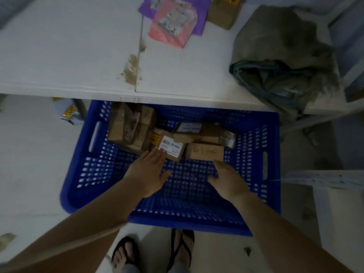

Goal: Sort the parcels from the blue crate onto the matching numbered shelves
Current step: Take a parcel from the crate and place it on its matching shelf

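In the blue perforated plastic crate [187,186] on the floor, the left hand [148,172], fingers straight, reaches the white-labelled brown cardboard parcel [172,147]; the right hand [228,181], relaxed and holding nothing, hovers just beside a pen-marked brown cardboard box [204,151]

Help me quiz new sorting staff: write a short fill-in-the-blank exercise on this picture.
1. The brown parcels lie at the far end of a ____ crate.
2. The left hand reaches its fingertips to a parcel bearing a printed white ____.
3. The right hand, near the box with handwriting, holds ____.
4. On the white shelf, the pink package lies on a ____ one.
Missing words: blue; label; nothing; purple.
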Tool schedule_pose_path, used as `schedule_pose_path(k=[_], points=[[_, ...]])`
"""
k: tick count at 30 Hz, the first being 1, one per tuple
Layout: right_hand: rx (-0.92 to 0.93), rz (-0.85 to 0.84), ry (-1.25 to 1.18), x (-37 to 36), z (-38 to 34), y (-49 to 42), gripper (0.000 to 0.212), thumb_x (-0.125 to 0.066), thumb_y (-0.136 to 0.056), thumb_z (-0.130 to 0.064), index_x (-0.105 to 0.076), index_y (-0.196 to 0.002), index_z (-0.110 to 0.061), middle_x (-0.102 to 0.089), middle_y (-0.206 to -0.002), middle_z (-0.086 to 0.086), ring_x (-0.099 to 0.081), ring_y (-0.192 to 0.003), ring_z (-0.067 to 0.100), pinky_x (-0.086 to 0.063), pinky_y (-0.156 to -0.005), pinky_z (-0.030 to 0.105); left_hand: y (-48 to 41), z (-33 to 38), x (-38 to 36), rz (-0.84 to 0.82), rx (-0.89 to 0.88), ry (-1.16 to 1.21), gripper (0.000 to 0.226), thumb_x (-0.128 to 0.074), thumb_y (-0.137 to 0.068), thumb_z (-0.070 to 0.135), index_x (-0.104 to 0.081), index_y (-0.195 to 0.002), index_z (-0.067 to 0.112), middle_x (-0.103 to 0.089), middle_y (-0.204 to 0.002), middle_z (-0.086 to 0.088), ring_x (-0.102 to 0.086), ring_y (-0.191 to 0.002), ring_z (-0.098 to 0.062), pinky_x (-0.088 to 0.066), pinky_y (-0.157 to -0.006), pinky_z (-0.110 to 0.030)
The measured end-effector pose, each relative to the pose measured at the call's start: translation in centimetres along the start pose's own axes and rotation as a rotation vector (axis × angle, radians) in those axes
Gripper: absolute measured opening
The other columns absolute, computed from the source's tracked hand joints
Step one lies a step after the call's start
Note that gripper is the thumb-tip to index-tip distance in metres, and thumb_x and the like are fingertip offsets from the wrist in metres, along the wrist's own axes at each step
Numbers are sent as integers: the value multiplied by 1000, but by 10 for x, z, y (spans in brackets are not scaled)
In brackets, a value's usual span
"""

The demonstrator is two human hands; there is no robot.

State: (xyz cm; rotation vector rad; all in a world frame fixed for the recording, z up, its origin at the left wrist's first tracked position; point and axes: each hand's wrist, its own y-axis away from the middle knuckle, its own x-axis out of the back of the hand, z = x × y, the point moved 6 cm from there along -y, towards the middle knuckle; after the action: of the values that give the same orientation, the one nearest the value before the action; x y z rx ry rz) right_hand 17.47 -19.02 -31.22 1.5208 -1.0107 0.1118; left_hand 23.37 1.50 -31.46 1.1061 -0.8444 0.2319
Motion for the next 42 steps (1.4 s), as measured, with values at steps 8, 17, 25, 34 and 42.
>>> schedule_pose_path(k=[8, 17, 25, 34, 42], points=[[19, 238, 444, -21, 47, -117, 103, -67, -84, -30, 9, -151, -12, 5, -161, 3, 3, -148, 21, -1, -121, 41, -110, 6, -96, -118, 26, 246, 70, -18, -97, 53, 13, -149, 19, 16, -158, 3, 12, -146, -12, 0, -117, -27], [197, 488, 674, -40, 31, -141, 75, -75, -68, -15, -40, -134, -11, -44, -123, 6, -43, -117, 26, -25, -114, 43, -130, 43, -143, -207, 543, 1949, 77, -54, -86, 53, -25, -148, 17, -26, -154, -14, -34, -137, -33, -33, -109, -41], [415, 658, 379, -53, 29, -24, 84, -87, -54, -44, -47, -122, -15, -58, -111, 1, -50, -103, 21, -49, -93, 40, -89, 76, -95, -328, 448, 2027, 52, -75, -69, 40, -61, -114, 19, -73, -101, -10, -67, -98, -26, -58, -77, -36], [-359, -172, -1434, -38, 34, 69, 105, -60, -52, -75, -28, -143, -35, -44, -142, 3, -50, -123, 24, -44, -99, 42, 11, 59, -8, -145, 326, 2050, 76, -79, -57, 20, -51, -127, 32, -63, -119, -7, -61, -108, -30, -52, -92, -47], [-283, 57, -1826, 16, -18, 149, 82, -84, -65, -18, -42, -134, -30, -63, -118, 10, -67, -98, 30, -59, -69, 43, 109, 82, 70, -62, 209, 1914, 117, -89, -51, 21, -19, -143, 35, -48, -139, -5, -51, -123, -27, -42, -103, -48]])
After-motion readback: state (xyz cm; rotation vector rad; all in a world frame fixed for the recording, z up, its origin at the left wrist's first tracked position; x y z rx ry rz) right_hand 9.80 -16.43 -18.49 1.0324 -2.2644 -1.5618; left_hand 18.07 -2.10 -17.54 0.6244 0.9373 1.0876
